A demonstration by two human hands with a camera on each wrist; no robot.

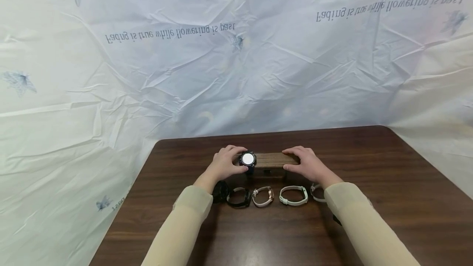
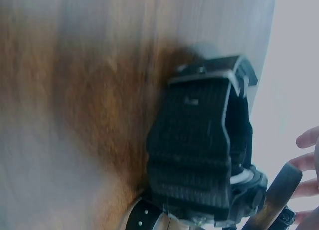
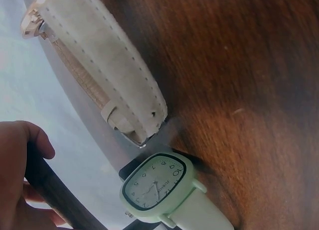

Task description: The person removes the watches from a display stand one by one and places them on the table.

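A low wooden box (image 1: 272,159) lies across the middle of the dark table (image 1: 388,200). At the box's left end, my left hand (image 1: 226,163) curls its fingers and thumb round a black watch (image 1: 248,159) with a bright round face. My right hand (image 1: 304,164) holds the box's right end, fingers on top and thumb on the front. The right wrist view shows that thumb (image 3: 22,155) on the dark box edge (image 3: 52,190). In the left wrist view only fingertips (image 2: 308,163) appear at the right edge.
A row of watches lies in front of the box: two black ones (image 1: 238,197) (image 2: 199,150), a beige one (image 1: 263,196) (image 3: 99,65), a pale green one (image 1: 293,195) (image 3: 157,182) and a white one (image 1: 315,192). A crinkled printed sheet (image 1: 236,52) hangs behind the table.
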